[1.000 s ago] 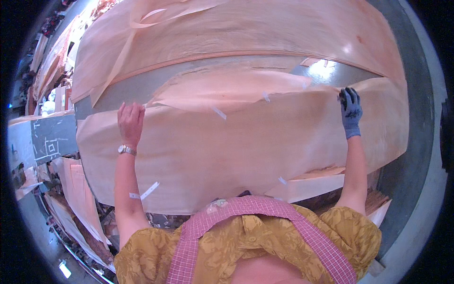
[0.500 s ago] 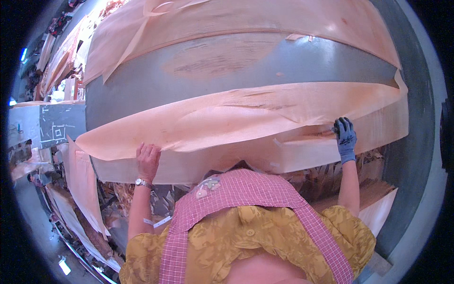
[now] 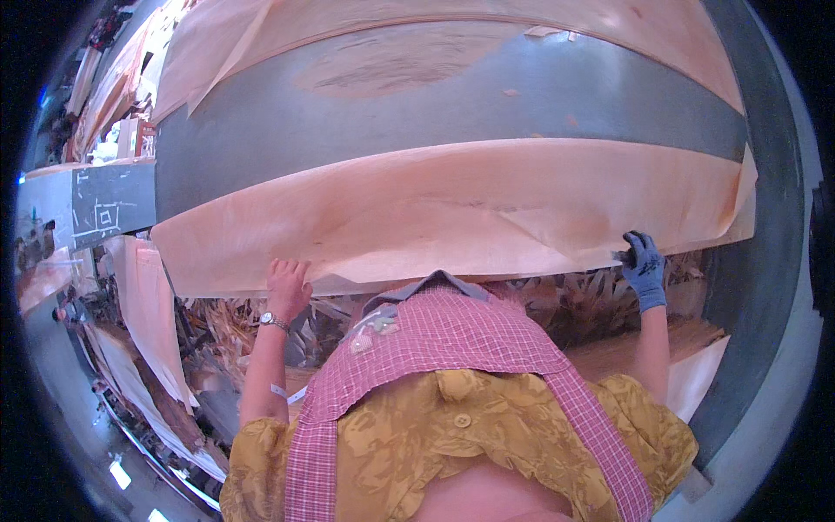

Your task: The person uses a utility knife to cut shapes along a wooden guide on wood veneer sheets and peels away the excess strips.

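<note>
A long, thin sheet of pinkish wood veneer (image 3: 452,209) lies across the grey table in front of me, its near edge close to my apron. My bare left hand (image 3: 290,287), with a watch on the wrist, is at that edge on the left, its fingers closed over the veneer. At the right part of the same edge is my right hand (image 3: 644,265), in a blue-grey glove with dark fingertips. Its fingers are curled around something small and dark that I cannot make out. A strip at the sheet's right end is folded up.
More veneer (image 3: 417,13) covers the table's far side. Grey tabletop (image 3: 383,122) shows between, with a patch of wood residue. Scraps of torn veneer (image 3: 591,300) lie below the near edge. Other veneer sheets (image 3: 143,304) hang at the left, near a person in the background.
The lifted near flap of veneer has come down toward me, and the sheet lies flatter. My left hand has moved slightly right, and my right hand slightly nearer to me.
</note>
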Tool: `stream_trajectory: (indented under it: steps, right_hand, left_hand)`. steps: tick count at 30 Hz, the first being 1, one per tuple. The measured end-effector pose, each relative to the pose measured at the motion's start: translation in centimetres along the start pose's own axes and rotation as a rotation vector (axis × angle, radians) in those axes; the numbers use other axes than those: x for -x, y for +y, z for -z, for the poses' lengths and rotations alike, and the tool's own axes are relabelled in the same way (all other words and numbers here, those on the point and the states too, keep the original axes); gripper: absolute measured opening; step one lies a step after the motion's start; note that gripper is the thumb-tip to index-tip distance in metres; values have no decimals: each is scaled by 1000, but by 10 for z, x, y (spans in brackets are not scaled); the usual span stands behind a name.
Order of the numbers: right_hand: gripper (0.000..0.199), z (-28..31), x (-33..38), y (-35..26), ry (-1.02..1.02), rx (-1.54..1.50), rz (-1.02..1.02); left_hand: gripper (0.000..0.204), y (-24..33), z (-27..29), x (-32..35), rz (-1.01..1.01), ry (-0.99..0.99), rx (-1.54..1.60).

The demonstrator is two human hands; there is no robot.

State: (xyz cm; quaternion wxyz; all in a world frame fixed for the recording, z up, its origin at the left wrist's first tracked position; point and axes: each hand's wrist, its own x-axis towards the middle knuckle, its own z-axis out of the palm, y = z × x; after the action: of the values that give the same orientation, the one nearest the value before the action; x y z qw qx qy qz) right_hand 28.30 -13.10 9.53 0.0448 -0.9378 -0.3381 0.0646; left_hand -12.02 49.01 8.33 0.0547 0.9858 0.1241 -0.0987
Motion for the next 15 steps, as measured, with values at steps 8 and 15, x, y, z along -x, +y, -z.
stream_trajectory:
  steps: [8, 15]
  right_hand:
    - [46, -28, -247, -161, 243, -196, 173]
    - [51, -84, -451, -302, 70, -179, 174]
  left_hand:
    - [16, -2, 19, -61, 189, 206, 139]
    - [14, -43, 43, -175, -93, 371, 215]
